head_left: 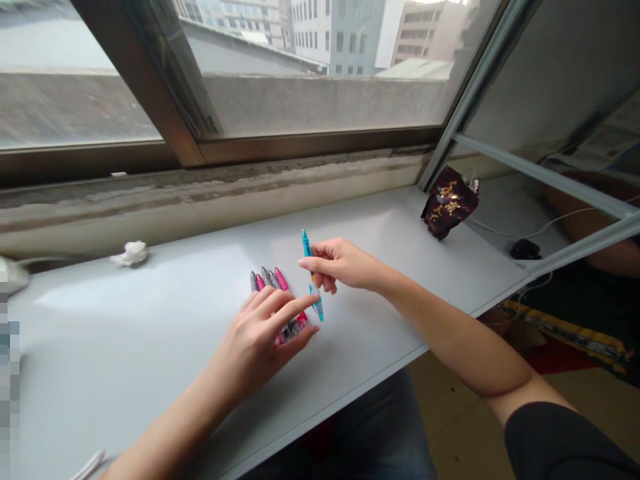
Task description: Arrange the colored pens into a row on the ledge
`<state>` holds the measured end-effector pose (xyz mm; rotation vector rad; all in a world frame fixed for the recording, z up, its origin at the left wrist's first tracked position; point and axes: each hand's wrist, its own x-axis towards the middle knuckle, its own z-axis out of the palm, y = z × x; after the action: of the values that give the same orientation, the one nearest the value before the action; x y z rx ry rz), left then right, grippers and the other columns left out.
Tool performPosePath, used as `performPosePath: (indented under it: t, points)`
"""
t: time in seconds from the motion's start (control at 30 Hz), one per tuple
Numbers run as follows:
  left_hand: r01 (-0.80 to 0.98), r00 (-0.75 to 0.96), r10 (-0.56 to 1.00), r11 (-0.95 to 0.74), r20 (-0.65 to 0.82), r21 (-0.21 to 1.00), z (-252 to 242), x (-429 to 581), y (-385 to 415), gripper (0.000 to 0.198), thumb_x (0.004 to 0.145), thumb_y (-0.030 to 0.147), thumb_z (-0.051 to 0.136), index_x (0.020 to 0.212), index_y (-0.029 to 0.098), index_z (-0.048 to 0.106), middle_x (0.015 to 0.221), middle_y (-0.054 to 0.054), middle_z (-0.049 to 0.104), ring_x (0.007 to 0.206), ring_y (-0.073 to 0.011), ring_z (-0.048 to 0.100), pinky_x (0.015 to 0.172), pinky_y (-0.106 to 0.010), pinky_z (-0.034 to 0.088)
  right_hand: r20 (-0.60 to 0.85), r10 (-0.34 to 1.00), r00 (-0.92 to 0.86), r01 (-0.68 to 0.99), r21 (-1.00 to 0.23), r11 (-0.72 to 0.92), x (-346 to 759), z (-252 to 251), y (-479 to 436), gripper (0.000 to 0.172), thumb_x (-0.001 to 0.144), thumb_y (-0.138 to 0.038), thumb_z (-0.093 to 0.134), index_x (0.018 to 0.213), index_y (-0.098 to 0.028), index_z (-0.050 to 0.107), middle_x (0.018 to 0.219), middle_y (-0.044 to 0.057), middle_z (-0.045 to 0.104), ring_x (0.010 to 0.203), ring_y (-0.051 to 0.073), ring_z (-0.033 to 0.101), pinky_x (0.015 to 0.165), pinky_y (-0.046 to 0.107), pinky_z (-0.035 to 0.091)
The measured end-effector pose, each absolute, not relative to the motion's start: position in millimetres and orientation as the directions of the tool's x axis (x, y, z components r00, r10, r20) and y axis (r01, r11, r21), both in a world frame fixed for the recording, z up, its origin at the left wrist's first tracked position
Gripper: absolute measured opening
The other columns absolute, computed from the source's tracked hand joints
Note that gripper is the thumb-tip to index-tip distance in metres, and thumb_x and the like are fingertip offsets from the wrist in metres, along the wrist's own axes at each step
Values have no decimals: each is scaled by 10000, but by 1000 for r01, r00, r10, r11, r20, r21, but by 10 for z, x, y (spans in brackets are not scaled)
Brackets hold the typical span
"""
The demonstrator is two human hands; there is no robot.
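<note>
Between the thumb and fingers of my right hand (334,263) is a teal pen (307,244), its far end pointing toward the window. The near end of that pen reaches the index finger of my left hand (265,319). My left hand lies over a row of pens, fingers stretched out and thumb apart. Pink and grey pens lie side by side there, among them a pink pen (281,278) and a grey pen (253,281). My left palm and fingers hide their middles.
On the grey-white tabletop (125,347) a crumpled white tissue (133,253) lies at the back left. A dark wrapper with gold print (449,203) stands at the back right, near a metal frame (545,177). A black object (525,249) and thin cables lie beyond the frame.
</note>
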<state>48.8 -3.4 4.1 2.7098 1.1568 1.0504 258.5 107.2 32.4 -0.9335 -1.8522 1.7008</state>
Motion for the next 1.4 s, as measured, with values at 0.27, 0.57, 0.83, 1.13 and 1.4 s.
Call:
performPosePath:
  t: [0.27,0.57,0.83,1.13,1.4]
  points:
    - [639,539,574,-755,617,144,27,598,-103,254,997,141,695,1242,166,632,932,-60,731,857,-235,652,833,-383,538,-127,666,-735,159,-987,-14,2437,271,868,370,1019,-358,716,742,-179,548,571,-51,639,468,88,620,489,196,501]
    - [890,403,804,-455,438,16,-45,554,-87,350,957,517,766,897,210,610,848,-64,658,797,-281,632,752,-407,489,-171,870,-462,795,-515,321,2644,332,1100,378,1010,-378,690,701,-191,576,723,55,754,689,166,687,638,262,418]
    - [949,310,920,-315,241,-19,-20,620,-130,399,992,563,646,802,216,597,854,-99,695,834,-313,667,814,-445,451,-202,882,-427,895,-230,381,2621,351,1025,450,1025,-607,601,910,-191,728,941,112,817,871,257,742,633,313,366]
    - [963,269,942,-267,199,-39,4,664,-122,320,1025,492,579,959,186,648,928,-118,744,862,-318,698,816,-439,454,-225,845,-485,870,-224,439,2634,368,1021,300,995,-467,670,870,-196,694,920,97,801,830,236,718,617,310,330]
    - [976,216,969,-217,120,-9,44,685,-103,341,997,486,586,811,205,639,879,-116,770,834,-314,723,838,-453,473,-80,848,-525,802,-380,461,2622,370,988,342,1032,-448,662,815,-184,679,775,47,721,712,162,583,645,286,312]
